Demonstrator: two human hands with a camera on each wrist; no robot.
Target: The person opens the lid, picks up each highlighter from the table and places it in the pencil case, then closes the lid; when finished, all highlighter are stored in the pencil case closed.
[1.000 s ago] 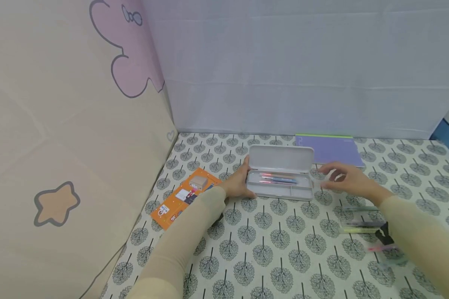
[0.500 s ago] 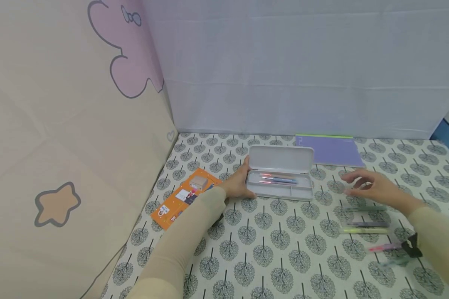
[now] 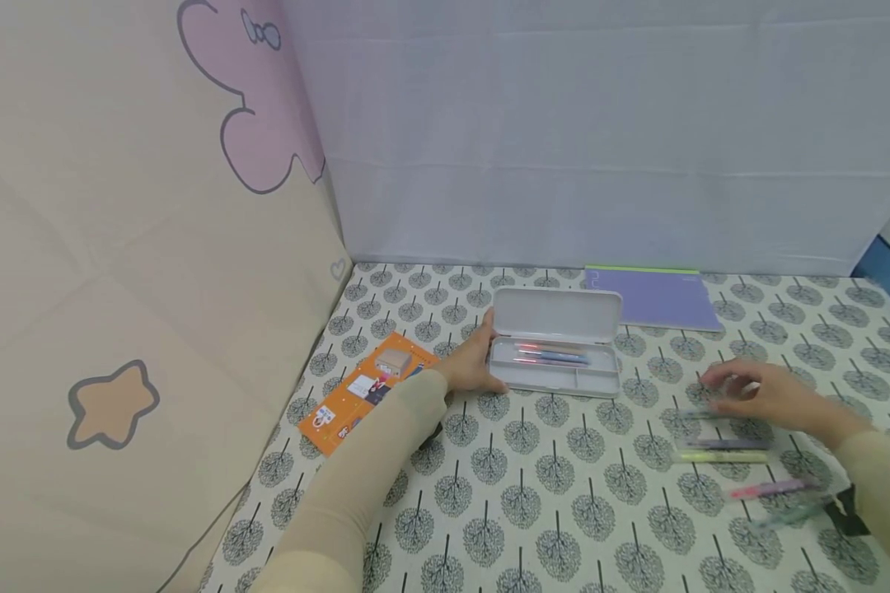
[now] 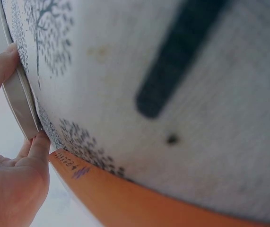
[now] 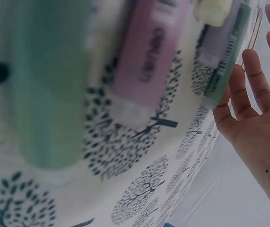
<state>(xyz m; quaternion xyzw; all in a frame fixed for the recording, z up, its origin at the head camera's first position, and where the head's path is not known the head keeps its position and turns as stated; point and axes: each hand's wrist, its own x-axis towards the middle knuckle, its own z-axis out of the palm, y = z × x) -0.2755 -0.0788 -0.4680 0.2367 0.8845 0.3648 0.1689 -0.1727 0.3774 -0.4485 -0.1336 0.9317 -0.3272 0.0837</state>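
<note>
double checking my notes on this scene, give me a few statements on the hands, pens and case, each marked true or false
1. The pencil case stands open. True.
2. The left hand touches its left end. True.
3. The yellow pen lies in the case. False: the yellow pen lies on the tablecloth.
4. The purple notebook lies beyond the yellow pen. True.
5. The right hand touches the case. False: the right hand is beside a green pen.

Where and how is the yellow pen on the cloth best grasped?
Probably mid-barrel on the yellow pen, pinched across its width, coming from above and the near side: it lies flat and slim, with the purple pen close along its far side.
</note>
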